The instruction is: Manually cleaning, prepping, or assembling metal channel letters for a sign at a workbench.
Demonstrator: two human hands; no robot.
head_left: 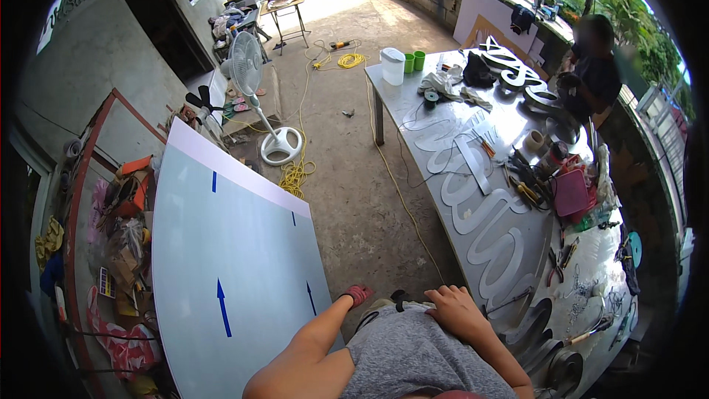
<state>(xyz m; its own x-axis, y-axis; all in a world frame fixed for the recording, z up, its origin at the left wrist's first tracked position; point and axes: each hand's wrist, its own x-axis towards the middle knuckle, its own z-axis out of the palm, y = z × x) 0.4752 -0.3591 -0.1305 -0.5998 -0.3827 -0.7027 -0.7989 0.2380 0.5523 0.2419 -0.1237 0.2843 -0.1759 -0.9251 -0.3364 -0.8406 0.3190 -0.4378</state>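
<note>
- Shelf (83, 199): at far left, red-framed, bent by the lens; the bags and cartons by it are too jumbled to tell apart.
- Sheet (251, 251): large, pale, marked with blue arrows, beside the person's left arm. The forearm covers part of its right edge, and its near end is cut off by the frame.
- Fan (245, 60): white, standing beyond the sheet.
- Left hand (360, 295): red covering over it, low between sheet and shirt (406, 355). Its fingers hardly show, so I cannot tell whether the grip is spread or pinching anything.
- Right hand (453, 306): palm down against the shirt, beside the tabletop (395, 96); grip loosely spread, nothing seen in it, though the palm's underside is hidden.
- Flat letters (461, 226): pale, curving, on the tabletop ahead of the right hand; glare and low contrast blur their outlines.
- Raised letters (511, 77): dark-sided, at the far end, overlapping one another.
- Pliers (526, 192): in a tangle of tools, partly buried.
- Pink box (571, 193): beside them.
- Co-worker (597, 81): behind the tabletop, face blurred, hands hard to make out.
</note>
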